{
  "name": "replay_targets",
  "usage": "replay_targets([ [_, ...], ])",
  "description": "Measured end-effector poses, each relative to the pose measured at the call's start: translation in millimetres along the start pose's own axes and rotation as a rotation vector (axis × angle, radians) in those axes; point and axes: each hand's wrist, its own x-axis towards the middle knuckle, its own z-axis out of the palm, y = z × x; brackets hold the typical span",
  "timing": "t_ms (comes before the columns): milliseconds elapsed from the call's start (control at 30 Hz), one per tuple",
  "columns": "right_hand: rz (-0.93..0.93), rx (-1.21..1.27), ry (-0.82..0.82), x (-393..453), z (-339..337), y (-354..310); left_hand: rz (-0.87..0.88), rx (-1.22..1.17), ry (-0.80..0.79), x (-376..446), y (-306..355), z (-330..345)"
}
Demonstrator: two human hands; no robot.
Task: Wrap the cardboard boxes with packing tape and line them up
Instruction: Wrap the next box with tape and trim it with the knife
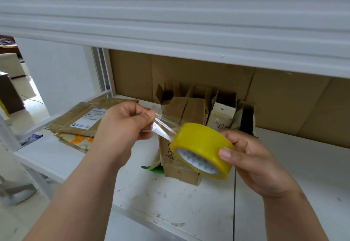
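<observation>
My right hand point(251, 163) grips a yellow roll of packing tape point(202, 146) above the white shelf point(189, 202). My left hand point(125, 125) pinches the free end of the clear tape strip point(162, 129), stretched out from the roll toward the upper left. Right behind and below the roll lies a small cardboard box point(180, 172) with handwriting on its side. Further back, several small cardboard boxes point(195, 106) stand side by side against the cardboard backing, some with open flaps.
A flat brown parcel with a shipping label point(83, 117) lies on the shelf at the left, over an orange-printed packet point(79, 140). A green item point(156, 168) peeks out beside the near box. A thick white shelf beam point(170, 24) runs overhead. The floor drops away at left.
</observation>
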Motion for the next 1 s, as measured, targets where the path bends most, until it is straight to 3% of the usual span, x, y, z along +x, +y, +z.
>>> replay_targets([
  [300, -0.028, -0.112, 0.063, -7.1, -27.9, -26.9, -0.007, -0.112, 0.034, 6.3, 6.6, 0.0],
  [500, -0.016, -0.121, 0.222, -6.4, -44.6, -38.2, -0.055, -0.148, 0.066, 20.0, 2.9, -8.7],
  [633, 0.051, -0.332, 0.279, 5.7, -50.2, -40.1, -0.09, -0.138, 0.103, 30.9, -7.7, -8.3],
  [1000, 0.194, -0.422, 0.323, 31.9, -47.5, -32.9, -0.239, -0.128, 0.142, 49.7, -38.1, -2.6],
])
